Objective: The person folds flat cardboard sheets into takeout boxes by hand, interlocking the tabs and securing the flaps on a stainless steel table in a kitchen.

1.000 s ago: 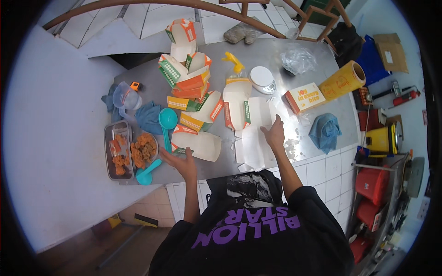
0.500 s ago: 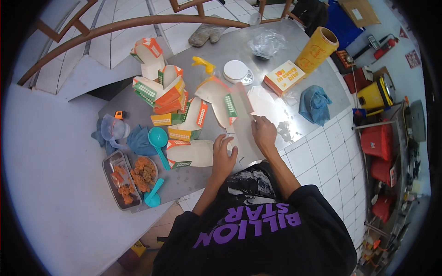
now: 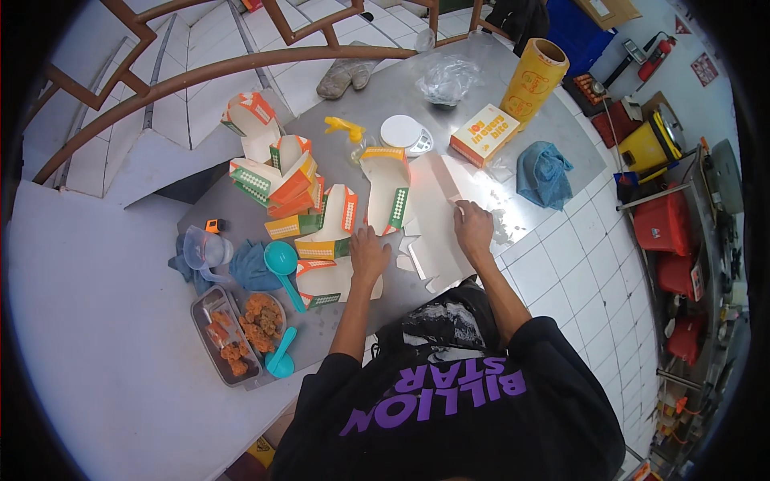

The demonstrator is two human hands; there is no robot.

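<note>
A flat white cardboard box blank lies on the metal table in front of me. My right hand has its fingers bent and closed on the blank's right edge, near a fold. My left hand, holding nothing, is above a part-folded takeaway box, its fingers a little apart. Just beyond those fingers stands an orange and green paper takeaway box with its inside facing up. More folded boxes are heaped to the left, some nested in one another.
Fried chicken fills a metal tray and a bowl at the left, beside turquoise scoops. Farther back are a spray bottle, white scale, printed carton, yellow roll and blue cloth.
The blank, raised before, now lies flat with its white side up. My left hand has moved left and away from me. The box beyond it has turned more upright.
</note>
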